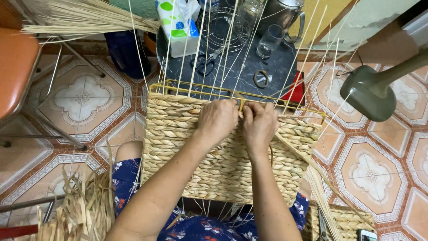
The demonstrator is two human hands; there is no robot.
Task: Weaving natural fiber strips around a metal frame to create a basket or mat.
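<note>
At center frame, a half-woven straw basket point(223, 151) rests on the person's lap, its yellow wire frame point(196, 88) uppermost. The left hand point(217, 118) and right hand point(259, 125) sit side by side at its top edge, fingers curled tight around the weave.

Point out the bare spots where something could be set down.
Bare floor tiles lie between the orange chair and the woven basket; more lie right of the basket under the grey lamp head. The dark table is crowded with glasses, scissors and a jug. Both hands cover the basket's rim.
</note>
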